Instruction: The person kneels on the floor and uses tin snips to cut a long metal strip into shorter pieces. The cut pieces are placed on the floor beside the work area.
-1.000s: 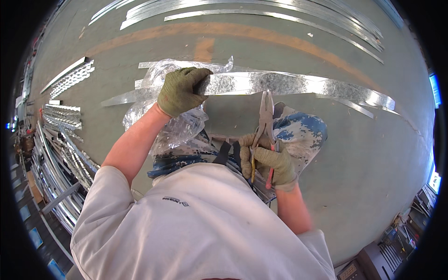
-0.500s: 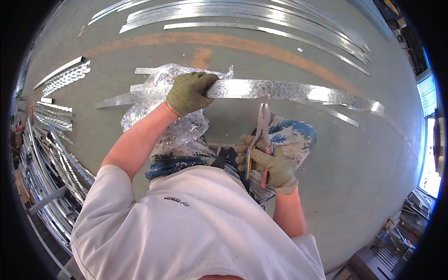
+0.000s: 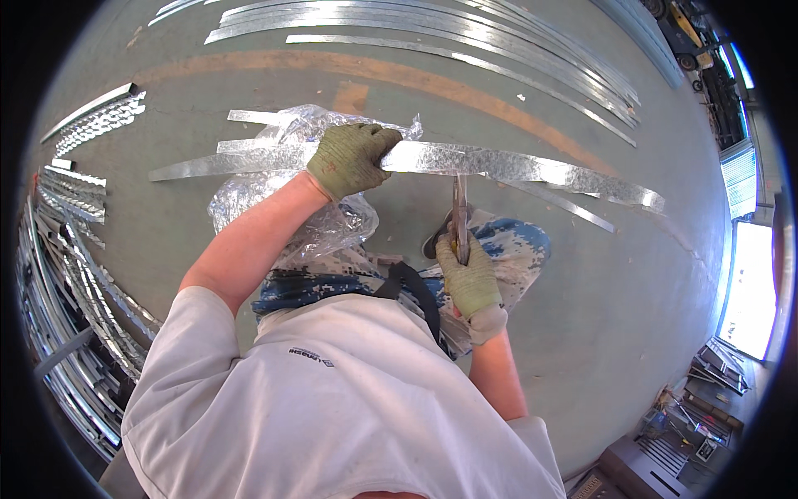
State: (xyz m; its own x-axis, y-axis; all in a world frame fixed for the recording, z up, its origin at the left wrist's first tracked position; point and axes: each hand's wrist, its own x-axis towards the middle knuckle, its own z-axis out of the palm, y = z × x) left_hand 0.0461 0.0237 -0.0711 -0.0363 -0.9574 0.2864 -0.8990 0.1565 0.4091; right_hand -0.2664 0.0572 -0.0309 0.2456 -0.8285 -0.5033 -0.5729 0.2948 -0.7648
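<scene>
Green concrete floor underfoot; my left hand [image 3: 349, 158] clamps the thin, springy, sharp-edged galvanized strip [image 3: 515, 166], right hand [image 3: 470, 279] squeezing tin snips [image 3: 459, 216].

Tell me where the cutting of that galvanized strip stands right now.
Done: other metal strips lie on the floor beyond, though whether they are cut is unclear. In hand: the left hand grips the galvanized strip, and the right hand holds snips with blades at its near edge. Left: the strip looks whole, no cut visible.
</scene>
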